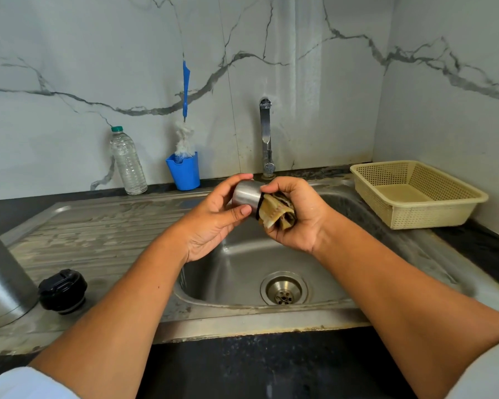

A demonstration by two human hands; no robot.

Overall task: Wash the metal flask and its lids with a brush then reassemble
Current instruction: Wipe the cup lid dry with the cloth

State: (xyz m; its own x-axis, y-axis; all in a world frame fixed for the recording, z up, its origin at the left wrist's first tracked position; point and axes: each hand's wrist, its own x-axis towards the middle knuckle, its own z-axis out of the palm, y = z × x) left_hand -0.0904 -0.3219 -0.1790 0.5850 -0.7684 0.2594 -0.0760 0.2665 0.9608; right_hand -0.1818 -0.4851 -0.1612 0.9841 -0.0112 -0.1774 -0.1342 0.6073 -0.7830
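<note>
Stainless-steel sink [242,272] set in black tabletop [242,364]. Metal flask [3,283] stands upright on drainboard at far L edge, partly out of frame. Both forearms reach fwd over basin. L hand [213,223]: fingers on top, thumb underneath, curled round steel cup lid [247,194], which lies on its side above basin w/ open end toward R. R hand [297,217]: fingers closed on bunched tan cloth [277,211], pressed against lid rim. Brush [186,90] stands in blue cup [184,174] at rear wall. Black stopper lid [62,290] sits just beside flask.
</note>
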